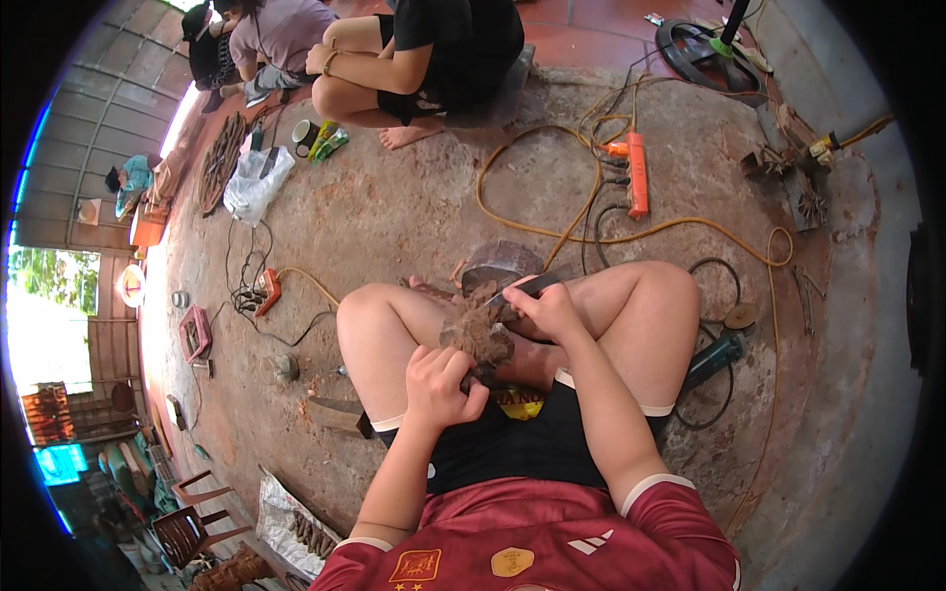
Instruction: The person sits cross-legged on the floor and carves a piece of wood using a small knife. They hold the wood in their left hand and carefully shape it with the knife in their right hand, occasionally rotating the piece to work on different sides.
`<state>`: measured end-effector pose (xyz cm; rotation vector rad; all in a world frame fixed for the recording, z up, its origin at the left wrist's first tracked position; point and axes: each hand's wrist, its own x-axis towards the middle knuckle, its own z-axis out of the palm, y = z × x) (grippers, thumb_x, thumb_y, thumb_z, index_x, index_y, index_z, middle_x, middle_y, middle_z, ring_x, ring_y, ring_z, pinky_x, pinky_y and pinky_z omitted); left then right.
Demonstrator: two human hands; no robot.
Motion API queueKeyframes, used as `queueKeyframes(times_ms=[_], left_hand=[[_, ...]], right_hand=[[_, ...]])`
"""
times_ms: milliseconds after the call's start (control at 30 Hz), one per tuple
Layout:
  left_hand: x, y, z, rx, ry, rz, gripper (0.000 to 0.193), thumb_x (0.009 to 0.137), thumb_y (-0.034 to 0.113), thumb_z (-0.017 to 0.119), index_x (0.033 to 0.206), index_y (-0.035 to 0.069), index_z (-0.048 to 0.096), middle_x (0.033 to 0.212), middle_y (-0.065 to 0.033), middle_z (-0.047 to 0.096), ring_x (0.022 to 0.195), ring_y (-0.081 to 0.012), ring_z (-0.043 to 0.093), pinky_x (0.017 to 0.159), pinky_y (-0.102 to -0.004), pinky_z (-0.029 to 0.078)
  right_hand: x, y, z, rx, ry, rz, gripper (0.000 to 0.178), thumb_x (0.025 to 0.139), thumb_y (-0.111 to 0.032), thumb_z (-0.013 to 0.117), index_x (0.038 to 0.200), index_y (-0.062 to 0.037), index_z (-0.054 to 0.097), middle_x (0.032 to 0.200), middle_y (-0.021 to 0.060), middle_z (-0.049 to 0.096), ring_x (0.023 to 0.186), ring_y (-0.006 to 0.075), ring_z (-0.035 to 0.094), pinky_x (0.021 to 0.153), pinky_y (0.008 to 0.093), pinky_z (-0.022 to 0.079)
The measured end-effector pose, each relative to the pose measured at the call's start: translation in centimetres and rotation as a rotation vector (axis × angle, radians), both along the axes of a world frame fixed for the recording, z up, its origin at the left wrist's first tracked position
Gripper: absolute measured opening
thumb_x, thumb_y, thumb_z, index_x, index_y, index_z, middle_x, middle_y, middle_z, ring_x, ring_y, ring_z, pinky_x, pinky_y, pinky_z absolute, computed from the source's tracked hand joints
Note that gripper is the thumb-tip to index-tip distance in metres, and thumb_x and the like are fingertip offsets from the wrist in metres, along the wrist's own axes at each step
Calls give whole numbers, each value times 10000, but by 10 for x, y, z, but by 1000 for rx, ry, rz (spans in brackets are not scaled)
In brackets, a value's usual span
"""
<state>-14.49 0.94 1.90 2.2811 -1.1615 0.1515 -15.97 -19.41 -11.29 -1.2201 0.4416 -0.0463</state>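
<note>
A gnarled, rough brown piece of wood (480, 335) is between my bent knees, above my feet. My left hand (440, 386) is closed round its near end, the thumb toward me. In my right hand (548, 311) is a dark-handled tool (538, 284), gripped with the fingers closed, its narrow end pointing at the upper part of the wood. My fingers cover part of the tool, so its exact kind is unclear. Just beyond the wood, a round brown block (503, 259) sits on the ground, partly hidden.
An orange power strip (638, 175) and looping yellow cable (690, 229) lie ahead to the right. A teal power tool (715, 361) rests by my right thigh. A wedge-shaped wooden block (340, 418) lies left. Another person (434, 59) squats ahead; a plastic bag (258, 182) lies far left.
</note>
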Motion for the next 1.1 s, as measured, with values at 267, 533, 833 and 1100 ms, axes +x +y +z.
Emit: queueKeyframes(times_ms=[267, 533, 833, 1100], left_hand=[[0, -1, -1, -9, -2, -5, 147, 554, 106, 613, 687, 88, 552, 607, -57, 539, 523, -266, 521, 571, -366, 377], [-1, -1, -1, 3, -2, -8, 148, 552, 110, 611, 684, 87, 548, 605, -58, 541, 522, -267, 518, 571, -367, 375], [-1, 0, -1, -5, -7, -1, 147, 554, 113, 611, 684, 86, 548, 603, -60, 537, 521, -271, 514, 570, -370, 374], [-1, -1, -1, -10, -12, 2, 147, 554, 108, 613, 683, 85, 548, 606, -61, 540, 524, -276, 518, 570, -370, 378]], right_hand=[[5, -4, -14, -107, 47, -25, 216, 872, -194, 773, 775, -8, 723, 684, 11, 674, 589, 82, 583, 539, 262, 459], [5, -3, -14, -157, 41, -17, 204, 874, -178, 770, 772, -10, 717, 682, 7, 675, 609, 73, 589, 553, 267, 463], [6, -4, -2, -195, 24, 66, 177, 875, -168, 761, 804, -11, 719, 682, 5, 669, 604, 78, 587, 557, 269, 466], [7, -1, -9, -221, -26, 10, 190, 876, -173, 762, 788, -14, 707, 666, 2, 661, 593, 82, 574, 551, 286, 459]])
